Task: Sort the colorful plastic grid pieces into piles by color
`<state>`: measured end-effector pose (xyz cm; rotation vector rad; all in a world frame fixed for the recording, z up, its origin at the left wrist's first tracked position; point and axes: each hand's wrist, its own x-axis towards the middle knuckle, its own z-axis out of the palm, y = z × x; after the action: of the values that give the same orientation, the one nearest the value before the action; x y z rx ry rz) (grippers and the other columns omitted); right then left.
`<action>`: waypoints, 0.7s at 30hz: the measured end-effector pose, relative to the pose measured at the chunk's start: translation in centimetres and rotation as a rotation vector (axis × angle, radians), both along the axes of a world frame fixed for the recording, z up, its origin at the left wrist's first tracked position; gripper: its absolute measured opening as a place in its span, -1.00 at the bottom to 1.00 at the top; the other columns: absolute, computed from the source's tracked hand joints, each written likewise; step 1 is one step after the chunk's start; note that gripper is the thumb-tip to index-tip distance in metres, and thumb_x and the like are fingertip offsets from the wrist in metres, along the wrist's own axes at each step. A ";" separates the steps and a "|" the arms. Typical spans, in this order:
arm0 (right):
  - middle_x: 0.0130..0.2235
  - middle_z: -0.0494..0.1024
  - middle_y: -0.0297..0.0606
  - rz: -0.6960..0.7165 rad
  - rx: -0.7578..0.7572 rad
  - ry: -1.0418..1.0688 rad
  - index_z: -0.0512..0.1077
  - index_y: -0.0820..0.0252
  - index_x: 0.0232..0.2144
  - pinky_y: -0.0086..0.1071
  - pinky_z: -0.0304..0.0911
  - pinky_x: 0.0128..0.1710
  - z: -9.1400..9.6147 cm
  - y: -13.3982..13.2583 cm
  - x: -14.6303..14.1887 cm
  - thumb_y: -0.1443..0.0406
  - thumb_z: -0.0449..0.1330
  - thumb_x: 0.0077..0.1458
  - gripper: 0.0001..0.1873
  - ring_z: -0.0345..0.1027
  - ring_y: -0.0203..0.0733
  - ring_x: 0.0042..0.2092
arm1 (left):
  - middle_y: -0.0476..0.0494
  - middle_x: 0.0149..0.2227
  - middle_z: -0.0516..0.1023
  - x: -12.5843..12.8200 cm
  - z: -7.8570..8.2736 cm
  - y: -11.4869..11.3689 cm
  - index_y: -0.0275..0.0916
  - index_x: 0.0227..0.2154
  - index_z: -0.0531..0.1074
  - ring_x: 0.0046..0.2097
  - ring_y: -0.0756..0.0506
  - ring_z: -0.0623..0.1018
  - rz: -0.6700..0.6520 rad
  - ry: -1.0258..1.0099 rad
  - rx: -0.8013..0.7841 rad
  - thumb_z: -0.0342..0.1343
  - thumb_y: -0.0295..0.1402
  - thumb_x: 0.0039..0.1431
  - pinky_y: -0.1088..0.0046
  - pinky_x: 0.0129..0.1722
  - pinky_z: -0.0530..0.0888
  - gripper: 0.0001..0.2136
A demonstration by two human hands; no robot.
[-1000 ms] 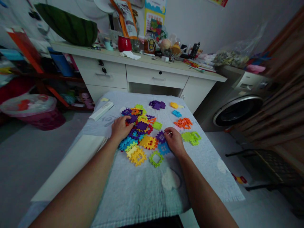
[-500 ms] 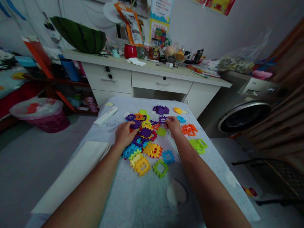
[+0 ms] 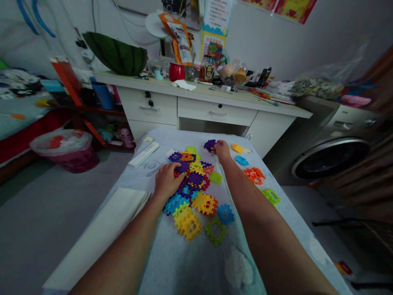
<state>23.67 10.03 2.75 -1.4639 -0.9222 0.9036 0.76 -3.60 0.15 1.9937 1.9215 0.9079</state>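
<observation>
Interlocking plastic building tiles with notched edges, in several colours, form a loose heap (image 3: 196, 179) mid-table. At the heap's left side my left hand (image 3: 167, 178) has its thumb and forefinger closed at the edge of a solid purple tile (image 3: 183, 166). My right hand (image 3: 221, 150) reaches farther forward, its fingers pinched on a purple tile at the small purple pile (image 3: 209, 144); the fingers partly cover that tile. Nearest to me lie a yellow window tile (image 3: 192, 226), a green frame tile (image 3: 215, 230) and a blue window tile (image 3: 226, 214).
Small groups of orange tiles (image 3: 254, 175), green tiles (image 3: 270, 197), blue tiles (image 3: 242, 160) and yellow tiles (image 3: 237, 148) line the table's right side. A white box (image 3: 144, 155) lies at left. Beyond stand a drawer desk (image 3: 196, 107) and a washing machine (image 3: 319, 139).
My right hand has carried the purple window tile forward from beside the heap to the purple pile. My left hand stays at the heap. The whole view has shifted slightly.
</observation>
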 end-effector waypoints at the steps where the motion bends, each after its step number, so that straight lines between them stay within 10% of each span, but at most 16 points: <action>1: -0.30 0.37 -0.36 0.015 0.011 0.020 0.24 0.16 -0.20 -0.48 0.36 -0.48 -0.1 0.0 -0.1 0.46 0.12 -0.06 -0.68 0.38 -0.40 -0.45 | -0.13 0.02 0.52 0.0 0.0 0.0 -0.11 -0.09 0.44 0.10 -0.26 0.43 0.001 -0.002 -0.002 0.13 -0.26 0.08 0.15 0.09 0.32 -0.70; 6: -0.19 0.44 -0.28 0.075 0.050 -0.082 0.32 0.19 -0.17 -0.42 0.37 -0.38 -1.1 -1.4 0.4 0.43 0.12 -0.11 -0.64 0.38 -0.35 -0.36 | -0.11 0.01 0.52 0.0 0.1 0.0 -0.10 -0.10 0.44 0.10 -0.24 0.43 0.001 -0.006 0.000 0.12 -0.25 0.08 0.17 0.09 0.32 -0.71; 15: -0.45 0.51 -0.32 0.464 0.024 -0.899 0.51 0.22 -0.46 -0.40 0.21 -0.28 -1.8 -5.6 1.3 0.39 0.20 -0.12 -0.90 0.33 -0.25 -0.36 | -0.11 0.02 0.51 0.0 -0.3 0.0 -0.08 -0.09 0.43 0.10 -0.24 0.42 0.000 -0.001 0.014 0.12 -0.23 0.09 0.17 0.09 0.32 -0.71; 21: -0.55 0.46 -0.38 0.508 -0.072 -0.940 0.49 0.19 -0.55 -0.45 0.12 -0.40 -0.8 -6.0 1.1 0.45 0.18 -0.13 -0.89 0.27 -0.30 -0.47 | -0.11 0.01 0.52 -0.1 -0.4 0.1 -0.08 -0.09 0.43 0.09 -0.24 0.43 -0.006 0.009 0.018 0.12 -0.23 0.10 0.17 0.09 0.32 -0.71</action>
<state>24.79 3.99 1.91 -1.7689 -2.0339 0.5634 0.66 -3.51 -0.26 2.0160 1.9179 0.9198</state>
